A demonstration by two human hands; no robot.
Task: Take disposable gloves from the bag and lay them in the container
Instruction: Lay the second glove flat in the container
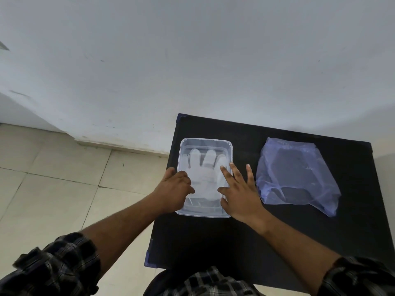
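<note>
A clear rectangular plastic container (205,141) stands on the left part of a black table (256,231). Translucent white disposable gloves (205,174) lie flat inside it, fingers pointing away from me. My left hand (175,189) rests against the container's left rim with its fingers curled over the edge, touching the gloves. My right hand (239,189) lies over the right rim, fingers spread, holding nothing. A crumpled bluish plastic bag (297,176) lies flat to the right of the container; I cannot tell whether anything is inside it.
The table stands against a white wall (192,60). Beige floor tiles (53,178) lie beyond its left edge. The container sits close to that left edge. Bare black tabletop stretches between me and the container and bag.
</note>
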